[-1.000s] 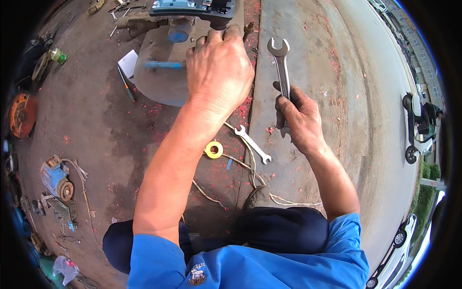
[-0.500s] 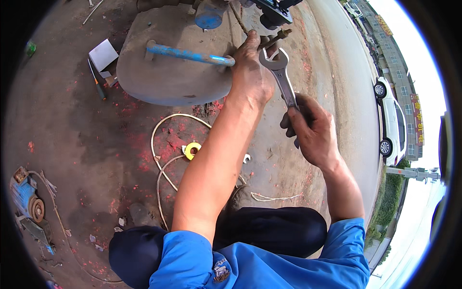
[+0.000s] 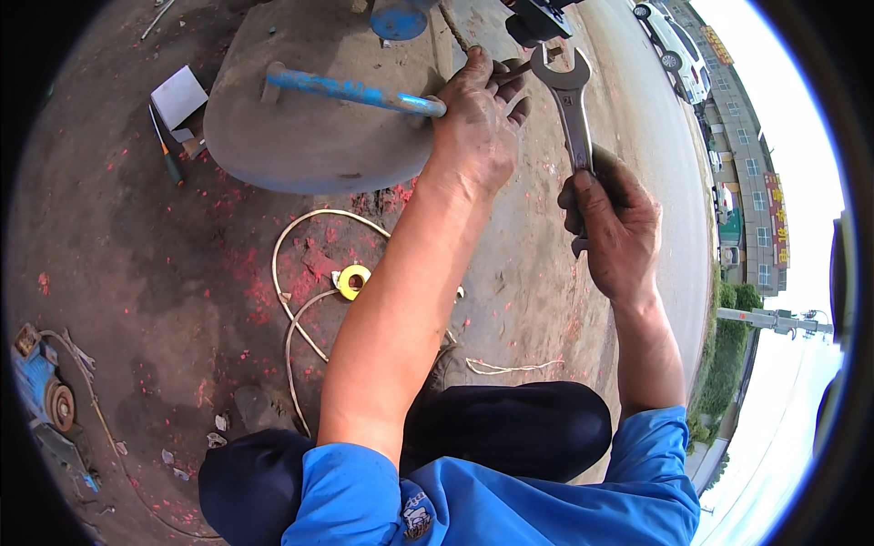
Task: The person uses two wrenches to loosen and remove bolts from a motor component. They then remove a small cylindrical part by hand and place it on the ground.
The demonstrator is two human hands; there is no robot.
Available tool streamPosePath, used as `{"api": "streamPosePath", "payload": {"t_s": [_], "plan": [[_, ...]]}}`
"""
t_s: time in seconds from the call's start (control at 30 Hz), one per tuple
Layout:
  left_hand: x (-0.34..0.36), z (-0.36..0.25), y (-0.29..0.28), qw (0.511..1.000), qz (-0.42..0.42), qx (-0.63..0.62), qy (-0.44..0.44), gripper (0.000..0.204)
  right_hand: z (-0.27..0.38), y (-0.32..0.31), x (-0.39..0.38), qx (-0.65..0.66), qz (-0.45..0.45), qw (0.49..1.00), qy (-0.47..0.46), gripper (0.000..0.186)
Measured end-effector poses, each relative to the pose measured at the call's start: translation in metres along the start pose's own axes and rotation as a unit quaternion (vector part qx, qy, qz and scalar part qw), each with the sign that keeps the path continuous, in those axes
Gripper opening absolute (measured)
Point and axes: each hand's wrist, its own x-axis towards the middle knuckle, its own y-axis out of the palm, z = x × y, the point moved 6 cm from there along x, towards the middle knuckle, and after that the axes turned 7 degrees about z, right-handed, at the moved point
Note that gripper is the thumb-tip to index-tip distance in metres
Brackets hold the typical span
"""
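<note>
My left hand (image 3: 478,123) reaches up beside a dusty grey rounded metal body (image 3: 337,150). Its fingers are closed around a rusty bolt (image 3: 517,75) that sticks out to the right. In my right hand (image 3: 619,218) is a silver open-end wrench (image 3: 574,118), gripped low on its shank with the jaw upward. The jaw overlaps the outer end of the bolt; whether it is seated there I cannot tell. A blue-painted pipe (image 3: 355,91) runs across the metal body and ends close to my left wrist.
On the stained ground lie a cream cable (image 3: 278,255), a yellow tape roll (image 3: 352,282), a screwdriver (image 3: 171,164) and a white box (image 3: 179,95). A blue machine with a wheel (image 3: 45,391) stands at the far left. A road (image 3: 665,164) with a white car (image 3: 678,50) runs along the right.
The wrench and my right hand have moved right, bringing the jaw to the bolt's end. My left hand stays at the bolt. The view has shifted slightly, and the road traffic differs.
</note>
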Motion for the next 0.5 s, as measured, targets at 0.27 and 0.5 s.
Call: {"api": "streamPosePath", "payload": {"t_s": [0.27, 0.5], "plan": [[-0.005, 0.004, -0.004, 0.999, 0.019, -0.009, -0.033, 0.042, 0.005, -0.008, 0.003, -0.176, -0.055, 0.971, -0.150, 0.022], [-0.005, 0.002, 0.001, 0.999, 0.033, -0.006, -0.029, 0.039, 0.006, -0.017, 0.002, -0.122, -0.078, 0.983, -0.113, 0.021]]}}
